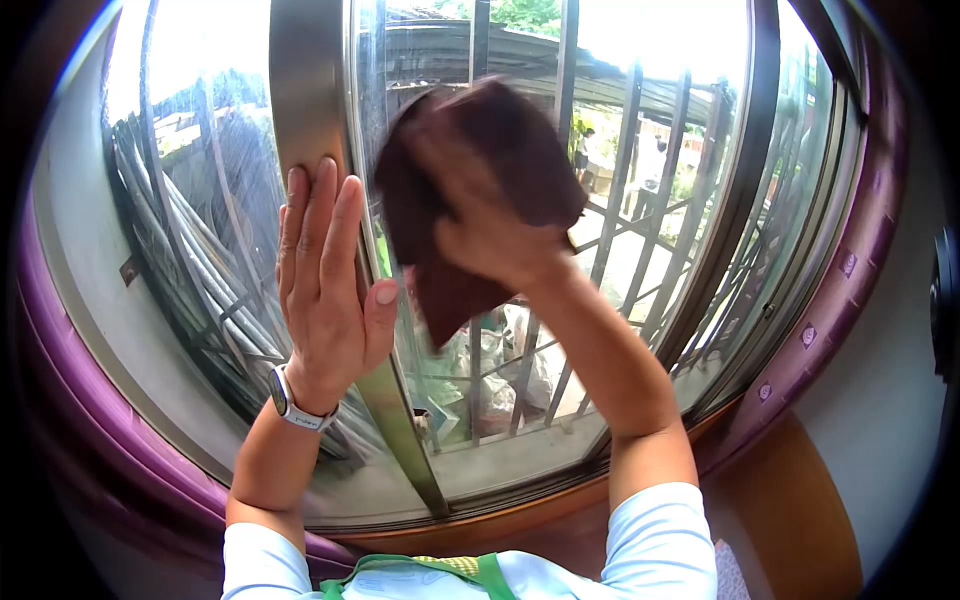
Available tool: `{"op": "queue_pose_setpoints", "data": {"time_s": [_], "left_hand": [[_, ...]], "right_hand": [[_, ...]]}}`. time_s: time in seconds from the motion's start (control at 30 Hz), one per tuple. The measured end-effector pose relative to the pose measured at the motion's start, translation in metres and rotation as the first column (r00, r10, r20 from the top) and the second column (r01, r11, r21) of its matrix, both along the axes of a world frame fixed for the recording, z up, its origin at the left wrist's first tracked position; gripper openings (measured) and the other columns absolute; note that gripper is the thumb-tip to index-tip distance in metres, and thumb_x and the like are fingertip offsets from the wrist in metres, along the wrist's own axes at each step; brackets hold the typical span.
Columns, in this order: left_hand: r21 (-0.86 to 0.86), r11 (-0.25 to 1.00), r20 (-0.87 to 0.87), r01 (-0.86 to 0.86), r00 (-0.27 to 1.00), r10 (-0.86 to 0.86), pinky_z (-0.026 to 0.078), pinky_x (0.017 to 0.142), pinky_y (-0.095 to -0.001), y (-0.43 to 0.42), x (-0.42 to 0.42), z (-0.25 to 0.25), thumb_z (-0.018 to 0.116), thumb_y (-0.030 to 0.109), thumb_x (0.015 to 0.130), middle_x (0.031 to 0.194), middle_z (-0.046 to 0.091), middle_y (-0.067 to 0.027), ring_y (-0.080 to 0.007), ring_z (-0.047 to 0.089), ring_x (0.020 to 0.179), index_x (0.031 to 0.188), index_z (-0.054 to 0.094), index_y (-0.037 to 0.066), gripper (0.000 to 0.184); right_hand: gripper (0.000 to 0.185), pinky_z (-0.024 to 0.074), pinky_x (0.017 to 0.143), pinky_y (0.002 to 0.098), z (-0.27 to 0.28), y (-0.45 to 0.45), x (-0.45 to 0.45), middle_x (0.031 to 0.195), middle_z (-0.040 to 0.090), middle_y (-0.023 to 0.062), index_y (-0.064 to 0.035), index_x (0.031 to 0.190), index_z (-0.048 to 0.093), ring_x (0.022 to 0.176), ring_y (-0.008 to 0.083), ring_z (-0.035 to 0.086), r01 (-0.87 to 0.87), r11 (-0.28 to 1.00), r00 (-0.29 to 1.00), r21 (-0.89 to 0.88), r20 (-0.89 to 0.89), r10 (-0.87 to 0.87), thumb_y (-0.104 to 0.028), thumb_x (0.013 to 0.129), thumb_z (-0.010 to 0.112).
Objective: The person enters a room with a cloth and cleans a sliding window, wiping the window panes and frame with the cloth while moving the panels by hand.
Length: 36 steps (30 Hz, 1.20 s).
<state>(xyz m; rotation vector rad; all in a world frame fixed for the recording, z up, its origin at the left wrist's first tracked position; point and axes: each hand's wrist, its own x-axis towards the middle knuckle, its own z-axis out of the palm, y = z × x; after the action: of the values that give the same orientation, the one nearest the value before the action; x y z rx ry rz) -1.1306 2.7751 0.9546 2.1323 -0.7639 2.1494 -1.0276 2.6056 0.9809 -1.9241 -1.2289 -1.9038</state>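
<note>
A dark maroon cloth [530, 150] is spread against the window pane [625, 260], one corner hanging down. My right hand [490, 225] holds the cloth against the glass, its fingers smeared by motion and partly lost against the dark fabric. To the left, my left hand [328, 285] lies flat on the brown metal window frame [312, 90], fingers stretched upward and thumb apart, with nothing in it. A watch [290, 400] with a pale strap is on my left wrist.
Metal bars [625, 150] stand behind the glass, with pale bags [500, 375] beyond them. Purple curtains [110, 420] hang at both sides. A wooden sill [580, 490] runs below the window, and a brown wooden panel [800, 500] stands at lower right.
</note>
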Motion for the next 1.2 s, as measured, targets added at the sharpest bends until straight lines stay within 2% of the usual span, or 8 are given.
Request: {"op": "queue_pose_setpoints", "data": {"time_s": [0.2, 0.43, 0.47, 0.57, 0.67, 0.83, 1.07, 1.2], "left_hand": [[-0.025, 0.996, -0.07, -0.089, 0.994, 0.087, 0.023, 0.11, -0.0484, -0.005, -0.003, -0.003, 0.03, 0.044, 0.098, 0.141, 0.036, -0.0252, -0.0435, 0.028, 0.134, 0.137, 0.034, -0.006, 0.064], [-0.039, 0.991, -0.111, -0.13, 0.986, 0.125, 0.02, 0.111, -0.0482, -0.006, -0.005, -0.005, 0.031, 0.045, 0.097, 0.144, 0.033, -0.0243, -0.0424, 0.027, 0.135, 0.139, 0.033, -0.004, 0.064], [-0.036, 0.991, -0.105, -0.128, 0.987, 0.124, 0.02, 0.111, -0.0482, -0.006, -0.006, -0.004, 0.031, 0.045, 0.097, 0.144, 0.033, -0.0243, -0.0424, 0.027, 0.135, 0.139, 0.033, -0.004, 0.064], [-0.04, 0.992, -0.108, -0.118, 0.988, 0.113, 0.019, 0.111, -0.048, -0.005, -0.005, -0.006, 0.032, 0.044, 0.096, 0.144, 0.033, -0.0241, -0.0419, 0.027, 0.135, 0.139, 0.033, -0.003, 0.064], [-0.038, 0.99, -0.13, -0.132, 0.983, 0.126, 0.018, 0.111, -0.0486, -0.003, -0.007, -0.006, 0.032, 0.043, 0.096, 0.144, 0.033, -0.024, -0.0419, 0.027, 0.136, 0.139, 0.033, -0.004, 0.063], [-0.016, 0.982, -0.169, -0.187, 0.969, 0.182, 0.018, 0.111, -0.0493, -0.002, -0.008, -0.006, 0.032, 0.045, 0.096, 0.144, 0.032, -0.0247, -0.0423, 0.026, 0.136, 0.139, 0.032, -0.004, 0.065], [-0.008, 0.985, -0.166, -0.173, 0.972, 0.169, 0.018, 0.111, -0.0491, 0.0, -0.009, -0.008, 0.027, 0.048, 0.096, 0.143, 0.033, -0.0263, -0.043, 0.026, 0.135, 0.14, 0.03, -0.005, 0.069], [-0.019, 0.983, -0.156, -0.183, 0.972, 0.178, 0.021, 0.11, -0.0489, 0.0, -0.008, -0.007, 0.023, 0.054, 0.095, 0.142, 0.034, -0.0253, -0.0425, 0.027, 0.135, 0.14, 0.029, -0.006, 0.075]], "right_hand": [[0.051, 0.0297, 0.103, 0.0499, 0.052, -0.175, 0.079, 0.125, 0.053, 0.0199, 0.001, 0.131, 0.044, 0.112, 0.0379, 0.051, 0.723, 0.659, 0.689, 0.208, -0.292, -0.663, -0.031, 0.091, 0.04], [0.08, 0.038, 0.097, 0.0457, 0.182, -0.215, 0.176, 0.123, 0.057, 0.0169, -0.0092, 0.123, 0.056, 0.117, 0.0354, 0.051, 0.569, 0.626, 0.813, 0.534, -0.48, -0.33, -0.064, 0.089, 0.009], [0.03, 0.0465, 0.079, 0.0417, 0.194, -0.201, 0.169, 0.083, 0.063, 0.0086, -0.0088, 0.095, 0.063, 0.074, 0.0269, 0.061, 0.551, 0.557, 0.612, 0.622, 0.153, -0.776, -0.031, 0.075, 0.064], [0.018, 0.0459, 0.075, 0.0382, 0.226, -0.096, 0.029, 0.088, 0.058, 0.0073, -0.01, 0.092, 0.062, 0.081, 0.024, 0.058, 0.825, 0.212, 0.34, 0.523, -0.16, -0.927, -0.019, 0.076, 0.059], [0.021, 0.0486, 0.067, 0.0408, 0.26, -0.093, 0.021, 0.089, 0.062, 0.0141, -0.0093, 0.094, 0.063, 0.082, 0.0303, 0.063, 0.524, 0.726, 0.759, 0.446, 0.142, -0.635, -0.022, 0.08, 0.054], [0.027, 0.0501, 0.081, 0.04, 0.272, -0.143, 0.042, 0.102, 0.064, 0.0156, -0.0057, 0.109, 0.059, 0.095, 0.0291, 0.063, 0.299, 0.764, 0.953, 0.572, -0.227, -0.203, -0.022, 0.091, 0.047], [0.035, 0.0497, 0.074, 0.0434, 0.253, -0.277, 0.122, 0.096, 0.066, 0.0168, -0.0067, 0.101, 0.064, 0.087, 0.0354, 0.063, 0.827, 0.321, 0.378, 0.463, -0.035, -0.925, -0.033, 0.092, 0.042], [0.022, 0.0507, 0.071, 0.043, 0.177, -0.324, 0.148, 0.086, 0.064, 0.0188, -0.0028, 0.09, 0.064, 0.079, 0.0368, 0.061, 0.401, 0.734, 0.787, 0.548, 0.203, -0.582, -0.019, 0.087, 0.05]]}}
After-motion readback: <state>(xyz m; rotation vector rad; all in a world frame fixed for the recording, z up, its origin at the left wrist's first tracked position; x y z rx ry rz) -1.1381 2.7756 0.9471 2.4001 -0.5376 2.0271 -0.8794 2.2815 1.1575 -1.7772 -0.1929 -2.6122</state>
